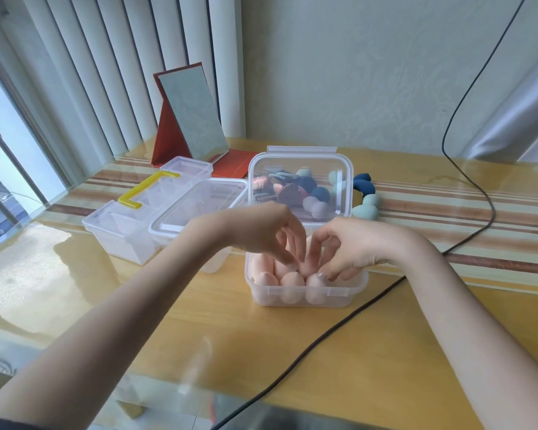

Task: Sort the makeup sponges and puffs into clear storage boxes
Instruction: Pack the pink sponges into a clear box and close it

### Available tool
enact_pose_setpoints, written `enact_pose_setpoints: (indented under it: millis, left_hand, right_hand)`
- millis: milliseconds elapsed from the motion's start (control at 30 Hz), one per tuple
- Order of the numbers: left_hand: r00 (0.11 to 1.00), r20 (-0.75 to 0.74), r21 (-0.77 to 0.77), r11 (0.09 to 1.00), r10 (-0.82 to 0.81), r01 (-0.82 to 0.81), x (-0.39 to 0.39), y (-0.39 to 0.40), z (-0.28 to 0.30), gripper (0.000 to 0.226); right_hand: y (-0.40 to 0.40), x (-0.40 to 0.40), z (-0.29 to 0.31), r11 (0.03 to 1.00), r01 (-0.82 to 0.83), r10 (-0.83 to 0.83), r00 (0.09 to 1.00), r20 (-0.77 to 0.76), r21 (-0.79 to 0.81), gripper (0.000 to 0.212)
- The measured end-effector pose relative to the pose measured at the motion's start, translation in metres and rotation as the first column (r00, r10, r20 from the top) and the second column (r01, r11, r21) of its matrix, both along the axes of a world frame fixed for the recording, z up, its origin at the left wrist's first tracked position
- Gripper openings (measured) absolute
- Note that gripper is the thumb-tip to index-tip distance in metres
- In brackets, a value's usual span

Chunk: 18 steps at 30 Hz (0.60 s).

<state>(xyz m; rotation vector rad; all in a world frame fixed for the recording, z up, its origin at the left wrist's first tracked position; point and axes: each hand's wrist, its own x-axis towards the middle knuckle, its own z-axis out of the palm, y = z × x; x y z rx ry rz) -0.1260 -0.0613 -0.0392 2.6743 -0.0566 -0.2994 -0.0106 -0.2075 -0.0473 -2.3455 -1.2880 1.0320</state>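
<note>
I watch both hands working inside the small clear plastic box (pixel 306 293) that stands near the front of the yellow wooden table (pixel 370 352). This box is almost full of peach-pink egg-shaped makeup sponges (pixel 292 279), packed upright in rows. The left hand (pixel 271 234) has its fingers curled down among the sponges, and the right hand (pixel 351 246) seems to pinch or press one sponge at the right side; I cannot tell surely if either hand really holds one, because the fingers overlap.

My worry is the tight packing. If the fingers push one sponge down hard, I think its neighbours may spring up and jump over the low rim. The box looks light, so it could also slide or tip toward the black cable (pixel 339 324) just beside it.

Behind, the tilted clear lidded container (pixel 302 184) with dark blue, grey and teal sponges leans upright, and some teal and blue sponges (pixel 365 200) lie loose next to it. A careless wrist could knock this one over, in my judgement.
</note>
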Motion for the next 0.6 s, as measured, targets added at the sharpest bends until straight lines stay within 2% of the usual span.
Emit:
enact_pose_setpoints:
  millis: [200,267,333,400,500,567,600]
  left_hand:
    - [0.999,-0.032,-0.051,0.998,0.021,-0.023,-0.001,0.002,-0.012,0.013]
    - [0.999,-0.036,-0.107,0.994,0.027,-0.031,-0.003,0.010,-0.007,0.014]
    - [0.999,-0.007,-0.173,0.984,0.042,-0.043,-0.005,0.021,0.001,0.015]
    - [0.995,0.065,-0.222,0.974,0.070,-0.054,-0.007,0.033,0.012,0.016]
    - [0.960,0.210,-0.385,0.918,0.185,-0.093,-0.009,0.055,0.026,0.018]
    - [0.855,0.346,-0.552,0.821,0.387,-0.148,-0.007,0.071,0.032,0.019]
    - [0.774,0.394,-0.620,0.765,0.496,-0.175,-0.003,0.081,0.033,0.019]
  right_hand:
    - [0.001,0.000,0.006,0.999,-0.035,0.035,0.999,-0.041,-0.007,0.014]
    - [-0.008,0.011,0.016,0.996,0.031,-0.022,0.993,-0.114,0.081,0.010]
    - [-0.016,0.025,0.026,0.956,0.165,-0.114,0.971,-0.212,0.243,0.009]
    - [-0.020,0.043,0.032,0.855,0.326,-0.204,0.927,-0.315,0.404,0.009]
    - [-0.020,0.077,0.032,0.615,0.550,-0.348,0.832,-0.432,0.565,0.005]
    - [-0.017,0.100,0.026,0.496,0.628,-0.430,0.778,-0.458,0.600,0.009]
    - [-0.014,0.109,0.021,0.484,0.640,-0.466,0.766,-0.443,0.597,0.010]
